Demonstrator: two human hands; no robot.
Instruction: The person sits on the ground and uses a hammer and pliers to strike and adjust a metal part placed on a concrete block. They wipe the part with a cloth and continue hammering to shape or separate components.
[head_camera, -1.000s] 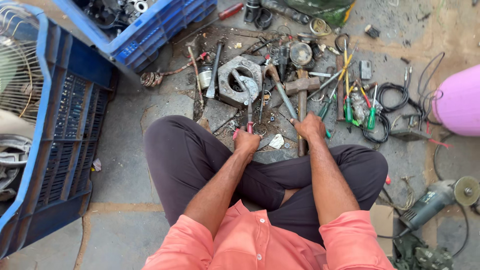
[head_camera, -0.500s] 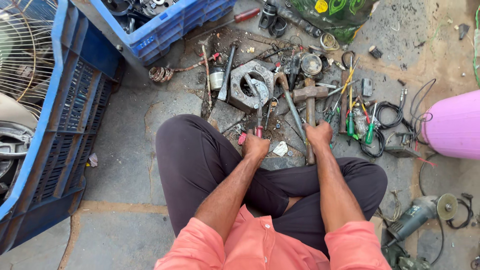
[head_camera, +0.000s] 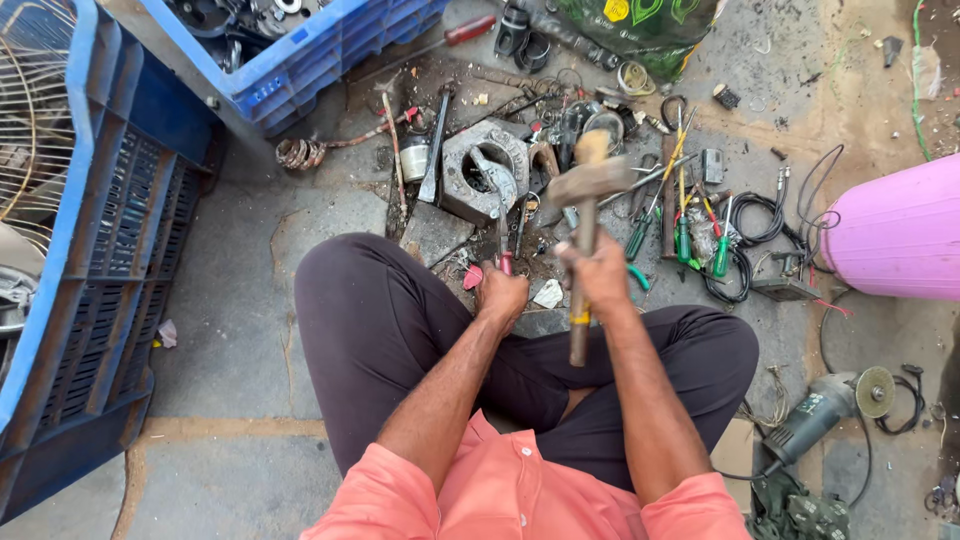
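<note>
While seated cross-legged on concrete floor (head_camera: 240, 330), right hand (head_camera: 600, 275) fisted round hammer (head_camera: 585, 215) shaft, head raised above the clutter, handle end pointing back toward lap. Left hand (head_camera: 500, 295) closed on red-handled tool (head_camera: 503, 215), its grey metal tip reaching into grey block (head_camera: 470, 165) with round hole. Red scrap (head_camera: 472, 277) and pale scrap (head_camera: 548, 294) lying just beside left hand. Green-handled screwdrivers (head_camera: 700, 245) and black cables (head_camera: 760, 215) right of hammer, near pink drum (head_camera: 895, 230). Angle grinder (head_camera: 825, 410) by right knee. Blue crate (head_camera: 300, 50) of metal parts at top left, larger blue crate (head_camera: 90, 260) with wire fan guard (head_camera: 35, 110) along left edge.
</note>
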